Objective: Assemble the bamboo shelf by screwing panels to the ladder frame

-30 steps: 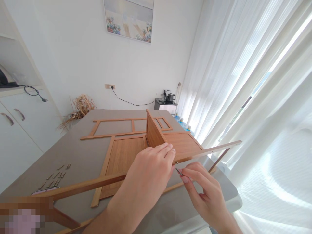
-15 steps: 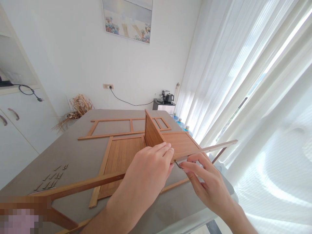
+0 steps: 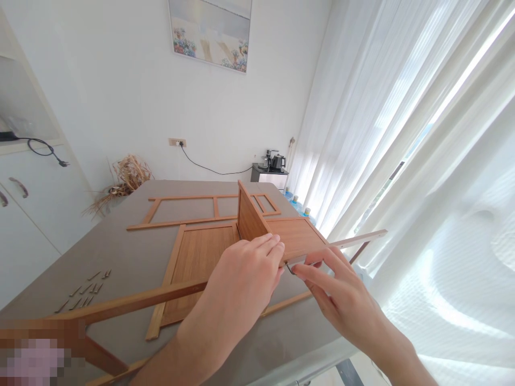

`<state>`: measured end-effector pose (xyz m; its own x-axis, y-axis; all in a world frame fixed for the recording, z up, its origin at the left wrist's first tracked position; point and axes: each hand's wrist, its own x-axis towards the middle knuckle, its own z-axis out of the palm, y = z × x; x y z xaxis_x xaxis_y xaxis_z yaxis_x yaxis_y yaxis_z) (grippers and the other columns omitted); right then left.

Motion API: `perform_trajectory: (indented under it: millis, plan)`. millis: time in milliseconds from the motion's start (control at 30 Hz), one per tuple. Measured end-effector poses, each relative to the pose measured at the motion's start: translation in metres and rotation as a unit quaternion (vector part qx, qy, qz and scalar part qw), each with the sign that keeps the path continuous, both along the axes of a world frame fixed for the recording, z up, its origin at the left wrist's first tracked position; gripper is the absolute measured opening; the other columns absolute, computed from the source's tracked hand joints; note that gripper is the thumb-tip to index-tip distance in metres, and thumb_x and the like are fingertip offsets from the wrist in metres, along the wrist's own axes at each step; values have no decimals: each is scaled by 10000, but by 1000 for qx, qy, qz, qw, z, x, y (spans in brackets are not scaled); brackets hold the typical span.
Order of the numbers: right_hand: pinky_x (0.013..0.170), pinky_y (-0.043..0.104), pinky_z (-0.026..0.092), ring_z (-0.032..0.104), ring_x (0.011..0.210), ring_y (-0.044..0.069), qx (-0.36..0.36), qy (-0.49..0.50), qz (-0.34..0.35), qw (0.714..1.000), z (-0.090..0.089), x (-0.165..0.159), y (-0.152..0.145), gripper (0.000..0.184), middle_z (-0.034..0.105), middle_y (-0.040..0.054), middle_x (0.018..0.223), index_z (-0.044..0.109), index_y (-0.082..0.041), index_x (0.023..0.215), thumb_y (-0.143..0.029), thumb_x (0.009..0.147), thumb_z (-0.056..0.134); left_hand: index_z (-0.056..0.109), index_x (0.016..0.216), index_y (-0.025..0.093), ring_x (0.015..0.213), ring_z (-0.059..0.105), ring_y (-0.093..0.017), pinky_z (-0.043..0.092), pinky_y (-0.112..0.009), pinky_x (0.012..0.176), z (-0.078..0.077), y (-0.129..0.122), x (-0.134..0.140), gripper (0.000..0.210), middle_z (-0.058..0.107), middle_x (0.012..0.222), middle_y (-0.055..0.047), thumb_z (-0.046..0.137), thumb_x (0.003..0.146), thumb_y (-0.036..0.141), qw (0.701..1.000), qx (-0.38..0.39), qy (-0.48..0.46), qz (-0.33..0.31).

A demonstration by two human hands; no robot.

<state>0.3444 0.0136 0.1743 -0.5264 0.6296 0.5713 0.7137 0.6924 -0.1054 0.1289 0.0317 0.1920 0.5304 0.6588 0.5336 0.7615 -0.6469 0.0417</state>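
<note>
My left hand (image 3: 245, 273) is closed around the near end of an upright wooden panel (image 3: 252, 217), where it meets a long wooden rail (image 3: 358, 239). Beside it, my right hand (image 3: 338, 287) pinches a small bent metal hex key (image 3: 289, 269) between thumb and fingers. The key's tip meets the rail's edge near the joint; the fastener there is too small to make out. Behind the hands lies a flat wooden panel (image 3: 295, 236), and another framed panel (image 3: 203, 249) rests to the left, partly hidden by my left forearm.
Several screws (image 3: 85, 289) lie in rows on the grey table (image 3: 116, 244). An open wooden frame (image 3: 181, 221) lies at the back. A wooden beam (image 3: 148, 301) crosses the lower left, where a pixelated patch hides part of the view. Curtains (image 3: 422, 161) hang at right.
The view has shifted slightly. My right hand and the hex key have turned a little at the joint; my left hand keeps its hold.
</note>
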Motion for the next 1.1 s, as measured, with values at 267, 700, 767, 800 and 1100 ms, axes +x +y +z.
perform_trajectory:
  millis: [267,700,767,800,1100]
  plan:
    - [718,328,475,566,840,188,-51,-20,-16,998,8,-5,-4,169,623,41,894,611,-248,1030,-183,979,463,624,1211,174,1152,633,-204,549,-379,938,-1,1,-1,291,647,1304,-38,579,925,208,1000,0,-5,-2]
    - [667,223,498,616,794,125,-144,156,48,976,-36,-17,-3,131,657,-2,883,590,-254,1048,-184,965,516,638,1181,191,1151,639,-216,553,-341,910,-2,2,-1,291,639,1314,-39,640,891,216,1000,-2,-12,-3]
    - [701,256,491,585,791,132,-91,140,67,984,-34,-13,-2,195,623,15,890,582,-243,1097,-133,950,519,634,1190,191,1155,637,-212,553,-343,915,-2,2,-1,300,640,1314,-33,641,891,218,1000,-1,-13,-5]
    - [710,267,488,571,803,136,-64,133,67,987,-33,-10,-1,230,602,26,904,582,-241,1124,-113,942,522,630,1198,190,1160,634,-209,551,-346,921,-2,2,-1,305,639,1314,-30,638,894,219,1000,0,-13,-5]
    - [723,287,468,502,861,155,-20,41,29,999,-14,6,5,266,482,49,945,599,-231,1108,-69,941,470,632,1205,186,1167,628,-207,550,-349,928,-2,3,0,294,639,1315,-30,606,914,221,1000,10,-8,-2]
